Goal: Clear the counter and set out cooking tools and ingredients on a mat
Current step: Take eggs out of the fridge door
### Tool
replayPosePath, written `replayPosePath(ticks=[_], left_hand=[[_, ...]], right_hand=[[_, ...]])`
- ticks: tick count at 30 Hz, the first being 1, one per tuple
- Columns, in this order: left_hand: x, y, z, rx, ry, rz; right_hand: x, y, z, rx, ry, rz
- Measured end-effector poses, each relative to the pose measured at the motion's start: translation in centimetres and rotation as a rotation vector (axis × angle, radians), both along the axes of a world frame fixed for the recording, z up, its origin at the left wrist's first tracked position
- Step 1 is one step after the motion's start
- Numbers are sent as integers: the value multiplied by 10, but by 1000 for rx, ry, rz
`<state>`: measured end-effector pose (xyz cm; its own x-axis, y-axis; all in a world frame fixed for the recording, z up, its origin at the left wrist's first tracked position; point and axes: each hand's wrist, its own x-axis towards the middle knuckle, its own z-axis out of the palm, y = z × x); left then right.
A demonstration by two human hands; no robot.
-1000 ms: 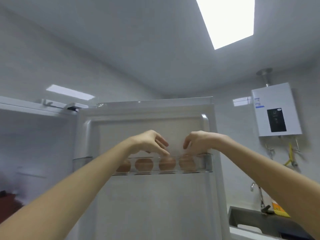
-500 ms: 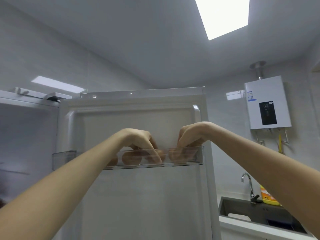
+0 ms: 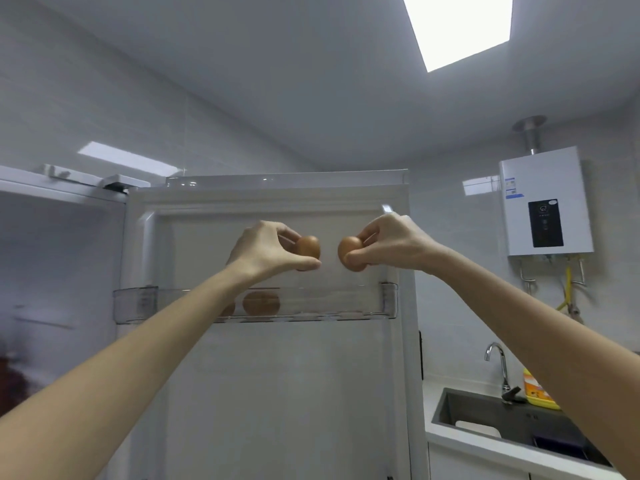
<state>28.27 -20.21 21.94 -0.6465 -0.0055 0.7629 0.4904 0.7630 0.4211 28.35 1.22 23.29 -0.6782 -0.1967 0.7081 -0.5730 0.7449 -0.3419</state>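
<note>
Left hand (image 3: 263, 249) and right hand (image 3: 391, 244) have raised eggs (image 3: 309, 247).

Your left hand (image 3: 263, 251) and right hand (image 3: 391, 244) hang in open air before the fridge door (image 3: 270, 393), with a narrow gap between the left egg (image 3: 309, 247) and right egg (image 3: 349, 252). Below, the door shelf (image 3: 329, 303) juts toward you; its front wall bars a straight reach. Two shelf eggs (image 3: 260, 303) fill its left part behind your left forearm. Right of the door, open air runs down to the sink (image 3: 485, 407).
</note>
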Motion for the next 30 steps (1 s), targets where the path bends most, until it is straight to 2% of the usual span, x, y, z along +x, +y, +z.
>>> replayPosePath(ticks=[7,14,23,30], left_hand=[[38,34,-1,133,214,-175],[52,82,-21,208,119,-387],[50,155,-46,227,42,-532],[25,230,-55,206,63,-576]], right_hand=[[27,29,-20,-270,243,-18],[54,66,-48,-375,266,-88],[70,134,-75,-369,225,-203],[50,204,-87,-366,235,-268]])
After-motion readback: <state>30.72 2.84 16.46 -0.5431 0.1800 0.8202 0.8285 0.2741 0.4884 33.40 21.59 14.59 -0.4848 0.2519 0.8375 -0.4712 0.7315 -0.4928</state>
